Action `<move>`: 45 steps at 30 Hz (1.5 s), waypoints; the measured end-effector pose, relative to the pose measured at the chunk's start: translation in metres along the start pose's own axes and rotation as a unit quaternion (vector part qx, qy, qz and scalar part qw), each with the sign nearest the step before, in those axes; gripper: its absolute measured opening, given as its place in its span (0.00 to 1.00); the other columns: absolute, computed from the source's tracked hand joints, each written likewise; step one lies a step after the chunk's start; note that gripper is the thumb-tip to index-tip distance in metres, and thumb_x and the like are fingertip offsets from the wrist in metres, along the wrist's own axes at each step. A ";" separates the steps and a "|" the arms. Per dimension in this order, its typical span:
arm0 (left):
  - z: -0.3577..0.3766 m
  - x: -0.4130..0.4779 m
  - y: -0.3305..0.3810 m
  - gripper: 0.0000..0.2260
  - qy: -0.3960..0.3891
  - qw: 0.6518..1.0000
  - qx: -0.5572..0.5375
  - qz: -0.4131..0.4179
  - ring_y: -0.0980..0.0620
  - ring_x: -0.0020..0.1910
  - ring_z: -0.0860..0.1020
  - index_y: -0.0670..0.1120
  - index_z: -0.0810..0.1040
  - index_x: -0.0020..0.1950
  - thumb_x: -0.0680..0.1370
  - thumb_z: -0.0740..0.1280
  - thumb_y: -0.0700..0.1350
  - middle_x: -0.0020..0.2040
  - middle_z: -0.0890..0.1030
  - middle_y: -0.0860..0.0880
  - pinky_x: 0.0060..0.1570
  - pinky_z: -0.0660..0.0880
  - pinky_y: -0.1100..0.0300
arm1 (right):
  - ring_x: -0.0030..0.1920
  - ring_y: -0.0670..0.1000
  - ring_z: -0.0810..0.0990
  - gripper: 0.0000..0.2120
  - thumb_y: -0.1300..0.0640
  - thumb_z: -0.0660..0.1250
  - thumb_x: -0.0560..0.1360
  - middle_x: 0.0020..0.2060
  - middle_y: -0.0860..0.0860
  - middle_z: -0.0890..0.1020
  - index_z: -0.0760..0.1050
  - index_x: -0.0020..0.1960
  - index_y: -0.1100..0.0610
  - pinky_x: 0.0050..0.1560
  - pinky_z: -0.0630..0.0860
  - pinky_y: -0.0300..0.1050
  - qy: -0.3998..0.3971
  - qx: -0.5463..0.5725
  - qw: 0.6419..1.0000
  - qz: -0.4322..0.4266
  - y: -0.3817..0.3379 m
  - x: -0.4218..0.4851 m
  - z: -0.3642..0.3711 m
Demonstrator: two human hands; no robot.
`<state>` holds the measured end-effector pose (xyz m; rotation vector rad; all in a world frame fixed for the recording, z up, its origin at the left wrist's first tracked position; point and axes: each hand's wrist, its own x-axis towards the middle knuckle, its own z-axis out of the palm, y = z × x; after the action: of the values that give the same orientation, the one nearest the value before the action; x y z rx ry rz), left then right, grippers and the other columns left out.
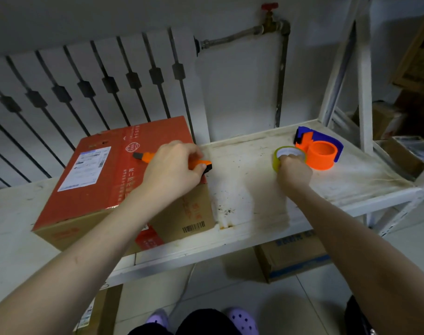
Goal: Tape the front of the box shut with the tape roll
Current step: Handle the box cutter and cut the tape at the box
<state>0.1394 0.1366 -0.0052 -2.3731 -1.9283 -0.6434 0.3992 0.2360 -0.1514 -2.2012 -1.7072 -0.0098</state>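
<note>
A cardboard box (97, 170) with a red printed top and a white shipping label sits on the left of the white shelf (242, 189). My left hand (172, 168) rests on the box's right top edge, closed around an orange utility knife (143, 157) lying across the top. My right hand (293, 169) grips a yellowish tape roll (280, 155) standing on the shelf to the right of the box. The box's front face shows a barcode and is partly hidden by my left forearm.
An orange and blue tape dispenser (319, 148) stands just right of the tape roll. A radiator (85, 81) and a pipe with a red valve (270, 14) line the wall behind. More cardboard boxes sit under the shelf (293, 257) and on the right rack (414, 151).
</note>
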 end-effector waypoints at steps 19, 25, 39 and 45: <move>-0.037 -0.047 -0.041 0.09 0.046 0.989 -0.102 -0.099 0.45 0.52 0.78 0.48 0.78 0.52 0.73 0.67 0.39 0.51 0.82 0.46 0.53 0.76 0.49 | 0.54 0.55 0.75 0.20 0.40 0.60 0.75 0.53 0.53 0.78 0.73 0.58 0.54 0.44 0.70 0.48 0.019 0.082 0.938 -0.336 -0.178 -0.111 -0.117; -0.051 -0.061 -0.052 0.03 0.019 0.973 -0.172 -0.149 0.50 0.45 0.79 0.48 0.79 0.47 0.75 0.68 0.42 0.47 0.81 0.49 0.48 0.78 0.53 | 0.51 0.58 0.77 0.14 0.51 0.58 0.79 0.52 0.56 0.78 0.74 0.56 0.60 0.41 0.68 0.48 0.001 0.016 0.963 -0.269 -0.193 -0.118 -0.119; -0.081 -0.096 -0.025 0.09 0.081 0.777 -0.600 -0.173 0.52 0.37 0.79 0.47 0.81 0.40 0.78 0.65 0.47 0.38 0.81 0.47 0.38 0.75 0.61 | 0.25 0.47 0.77 0.18 0.51 0.51 0.82 0.28 0.51 0.80 0.76 0.47 0.60 0.26 0.73 0.38 -0.294 0.649 0.694 -0.099 -0.175 -0.217 -0.167; -0.084 -0.107 -0.025 0.08 0.086 0.784 -0.590 -0.170 0.52 0.40 0.79 0.49 0.82 0.37 0.76 0.67 0.44 0.41 0.83 0.47 0.40 0.72 0.60 | 0.23 0.46 0.73 0.19 0.44 0.59 0.78 0.26 0.50 0.75 0.76 0.40 0.58 0.26 0.72 0.35 -0.264 0.611 0.742 -0.076 -0.175 -0.229 -0.171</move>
<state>0.0738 0.0203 0.0306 -2.1204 -2.1774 -2.6270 0.2081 0.0105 0.0066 -1.0503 -1.3754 1.3819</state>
